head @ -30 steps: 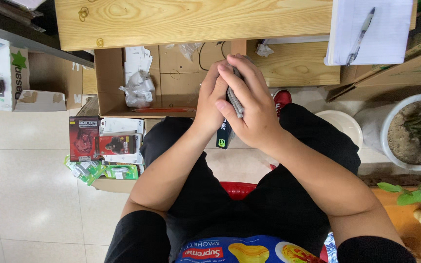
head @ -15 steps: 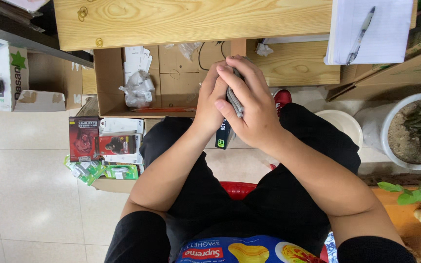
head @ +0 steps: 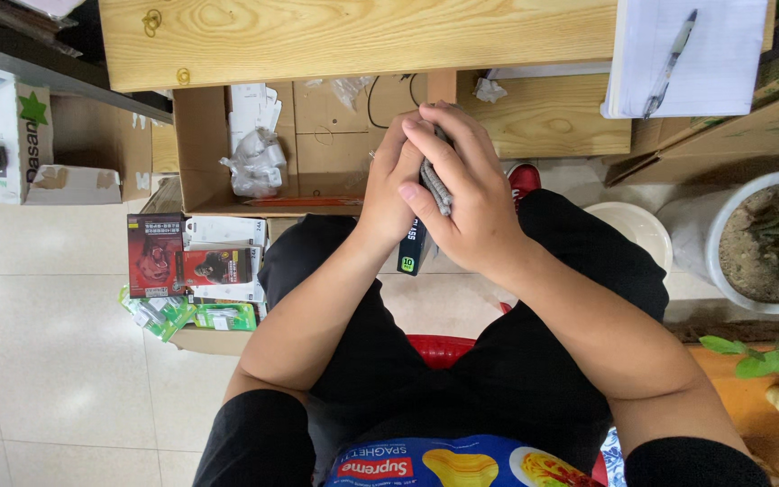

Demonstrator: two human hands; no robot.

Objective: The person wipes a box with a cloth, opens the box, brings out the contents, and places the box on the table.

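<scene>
Both my hands meet above my lap, just below the edge of a wooden table [head: 353, 41]. My left hand [head: 391, 185] and my right hand [head: 466, 198] close together around a small dark flat package [head: 413, 245] with grey edges showing between the fingers. Its lower end sticks out under my palms. My right hand covers most of it, so its shape is largely hidden. I sit on a red stool [head: 444, 347] in black trousers.
An open cardboard box [head: 200, 144] with crumpled plastic wrap [head: 254, 162] stands under the table. Small product boxes [head: 196, 266] lie on another carton at left. A notepad with pen [head: 678, 54] lies on the table. Potted plant [head: 768, 243] at right.
</scene>
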